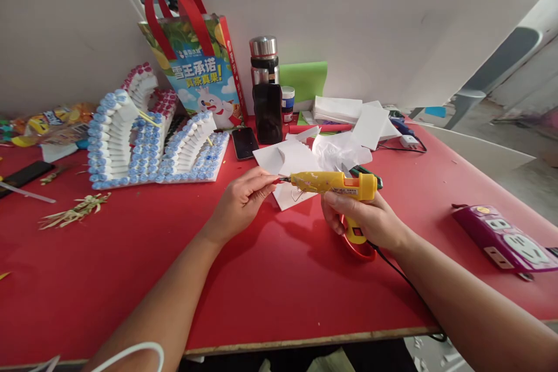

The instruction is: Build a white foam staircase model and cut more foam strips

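1. Gripping yellow glue gun in right hand, clenched round the handle, nozzle aimed left, just above red tabletop.
2. Pinching left hand fingertips together right at the nozzle tip; cannot tell whether anything sits between them.
3. Noted white paper sheets flat just behind the gun.
4. Noted black cord trailing from the handle over the near edge.
5. Logged purple power strip well to the right, blue-capped tube model at far left, phone beside it.

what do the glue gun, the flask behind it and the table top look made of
Glue gun: yellow moulded plastic, faintly glossy. Flask: likely stainless steel, by its silvery brushed sheen. Table top: red matte sheet, seemingly over board; a pale wooden edge shows in front.
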`<action>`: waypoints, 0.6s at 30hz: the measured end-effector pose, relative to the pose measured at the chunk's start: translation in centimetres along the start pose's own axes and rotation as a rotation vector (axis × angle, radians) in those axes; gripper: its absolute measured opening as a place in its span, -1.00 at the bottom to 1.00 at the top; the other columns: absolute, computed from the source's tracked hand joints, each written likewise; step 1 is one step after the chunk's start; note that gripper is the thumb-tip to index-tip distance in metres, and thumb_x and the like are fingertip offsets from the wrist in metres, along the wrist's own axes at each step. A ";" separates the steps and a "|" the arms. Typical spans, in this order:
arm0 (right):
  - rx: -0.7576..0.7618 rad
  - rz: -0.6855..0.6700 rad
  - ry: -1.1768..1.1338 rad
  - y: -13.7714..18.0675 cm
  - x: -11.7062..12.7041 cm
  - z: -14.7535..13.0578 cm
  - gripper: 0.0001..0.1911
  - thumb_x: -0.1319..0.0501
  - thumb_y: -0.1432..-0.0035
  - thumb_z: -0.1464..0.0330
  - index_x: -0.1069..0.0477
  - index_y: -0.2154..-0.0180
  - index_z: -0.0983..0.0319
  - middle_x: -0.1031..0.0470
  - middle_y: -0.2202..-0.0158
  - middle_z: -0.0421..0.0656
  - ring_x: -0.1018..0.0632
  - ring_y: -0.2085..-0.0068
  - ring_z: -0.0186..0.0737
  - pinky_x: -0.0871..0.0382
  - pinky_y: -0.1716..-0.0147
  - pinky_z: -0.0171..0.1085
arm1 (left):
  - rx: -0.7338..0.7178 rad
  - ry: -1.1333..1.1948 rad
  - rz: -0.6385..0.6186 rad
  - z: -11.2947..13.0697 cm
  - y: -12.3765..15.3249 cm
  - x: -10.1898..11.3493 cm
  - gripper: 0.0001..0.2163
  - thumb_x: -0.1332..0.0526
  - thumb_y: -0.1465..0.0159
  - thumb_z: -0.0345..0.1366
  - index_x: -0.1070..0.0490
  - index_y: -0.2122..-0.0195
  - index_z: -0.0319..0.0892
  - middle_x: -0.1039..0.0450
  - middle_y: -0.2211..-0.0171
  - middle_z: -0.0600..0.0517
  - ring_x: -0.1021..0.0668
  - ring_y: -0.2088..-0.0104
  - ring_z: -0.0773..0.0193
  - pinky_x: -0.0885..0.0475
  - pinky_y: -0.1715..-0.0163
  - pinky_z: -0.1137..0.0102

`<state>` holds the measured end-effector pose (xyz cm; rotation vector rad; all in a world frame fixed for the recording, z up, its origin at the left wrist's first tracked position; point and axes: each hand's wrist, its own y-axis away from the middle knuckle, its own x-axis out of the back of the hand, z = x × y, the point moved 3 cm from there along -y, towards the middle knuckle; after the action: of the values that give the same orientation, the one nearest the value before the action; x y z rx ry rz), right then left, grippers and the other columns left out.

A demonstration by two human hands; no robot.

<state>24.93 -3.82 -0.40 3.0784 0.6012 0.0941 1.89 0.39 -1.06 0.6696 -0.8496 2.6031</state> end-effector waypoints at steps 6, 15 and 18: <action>0.023 -0.009 0.009 0.0 -0.1 -0.1 -0.50 -0.20 -0.28 0.04 -0.35 0.57 0.23 -0.34 0.61 -0.20 -0.37 0.58 -0.34 -0.26 0.57 -0.30 | 0.021 0.007 0.005 -0.2 0.0 0.0 -0.82 -0.15 -0.41 -0.29 -0.54 0.09 -0.15 -0.47 0.20 -0.04 -0.52 0.21 0.27 -0.41 0.17 0.43; 0.014 -0.008 0.016 0.0 0.1 -0.1 -0.52 -0.21 -0.28 0.05 -0.37 0.57 0.20 -0.34 0.62 -0.19 -0.36 0.59 -0.30 -0.25 0.58 -0.26 | 0.043 -0.016 0.012 -0.3 0.0 0.0 -0.82 -0.16 -0.40 -0.25 -0.54 0.13 -0.15 -0.48 0.20 -0.04 -0.52 0.22 0.25 -0.41 0.18 0.42; 0.005 -0.003 0.012 0.0 0.0 -0.1 -0.53 -0.22 -0.26 0.04 -0.38 0.58 0.19 -0.35 0.62 -0.18 -0.36 0.59 -0.29 -0.24 0.59 -0.25 | 0.028 -0.016 0.014 -0.3 0.0 0.0 -0.82 -0.17 -0.40 -0.25 -0.54 0.11 -0.15 -0.47 0.20 -0.04 -0.52 0.21 0.25 -0.41 0.18 0.42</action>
<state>24.94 -3.81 -0.33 3.0838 0.6082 0.1111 1.77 0.60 -1.30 0.6959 -0.8267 2.6304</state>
